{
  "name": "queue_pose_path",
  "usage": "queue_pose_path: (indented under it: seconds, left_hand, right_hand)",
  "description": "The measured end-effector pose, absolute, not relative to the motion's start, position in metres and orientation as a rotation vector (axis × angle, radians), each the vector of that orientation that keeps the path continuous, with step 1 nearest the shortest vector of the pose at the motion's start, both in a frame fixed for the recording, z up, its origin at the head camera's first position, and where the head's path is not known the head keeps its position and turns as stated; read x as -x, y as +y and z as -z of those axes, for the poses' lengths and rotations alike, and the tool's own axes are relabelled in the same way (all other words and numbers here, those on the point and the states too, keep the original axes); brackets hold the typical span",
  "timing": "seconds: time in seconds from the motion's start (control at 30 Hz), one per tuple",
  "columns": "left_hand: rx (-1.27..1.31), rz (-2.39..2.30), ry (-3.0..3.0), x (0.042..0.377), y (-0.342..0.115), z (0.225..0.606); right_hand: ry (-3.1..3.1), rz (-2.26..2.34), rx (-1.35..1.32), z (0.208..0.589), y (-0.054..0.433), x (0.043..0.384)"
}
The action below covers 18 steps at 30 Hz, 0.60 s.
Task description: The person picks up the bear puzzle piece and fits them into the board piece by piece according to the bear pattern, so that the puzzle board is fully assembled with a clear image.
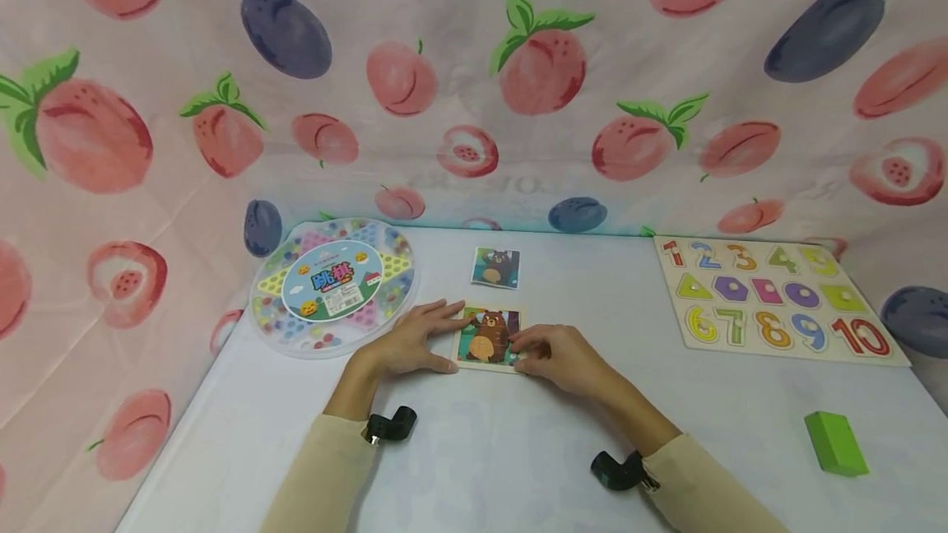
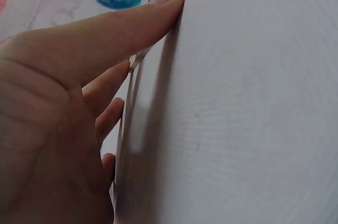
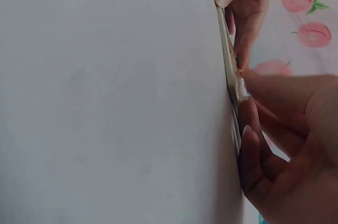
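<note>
A small square bear puzzle (image 1: 489,338) in a pale wooden tray lies flat on the white table between both hands. My left hand (image 1: 411,344) reaches it from the left with fingers extended; its index fingertip touches the upper left corner and its thumb rests at the lower left corner. My right hand (image 1: 566,359) is at the right edge, its thumb and bent fingers pinching there. In the right wrist view, the right thumb and fingers come together at the corner of the tray (image 3: 228,60). Just behind lies a card (image 1: 496,267) with a similar bear picture.
A round Chinese checkers set (image 1: 336,282) sits at the left rear. On the right lies a number and shape board (image 1: 773,298), with a green block (image 1: 835,442) in front of it. A fruit-patterned cloth (image 1: 474,97) hangs behind the table (image 1: 504,451).
</note>
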<state>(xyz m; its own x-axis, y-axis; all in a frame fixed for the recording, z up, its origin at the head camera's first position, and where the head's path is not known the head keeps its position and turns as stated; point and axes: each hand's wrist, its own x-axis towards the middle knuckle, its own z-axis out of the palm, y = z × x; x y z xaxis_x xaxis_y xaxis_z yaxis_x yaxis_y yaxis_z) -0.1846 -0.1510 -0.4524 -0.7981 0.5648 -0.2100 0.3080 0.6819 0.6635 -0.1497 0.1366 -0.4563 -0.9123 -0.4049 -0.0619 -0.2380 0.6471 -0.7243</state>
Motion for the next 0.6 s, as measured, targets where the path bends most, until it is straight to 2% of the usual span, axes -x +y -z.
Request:
queue_pose_path:
  seconds: [0.23,0.6]
  left_hand:
    - [-0.675,-0.897,2.491,0.185,-0.149,0.452]
    - [-0.677,-0.884,2.507,0.181,-0.154,0.448]
  right_hand:
    - [2.565,1.258,0.388,0.451,0.162,0.132]
    - [2.731,1.271,0.398,0.443,0.218,0.119]
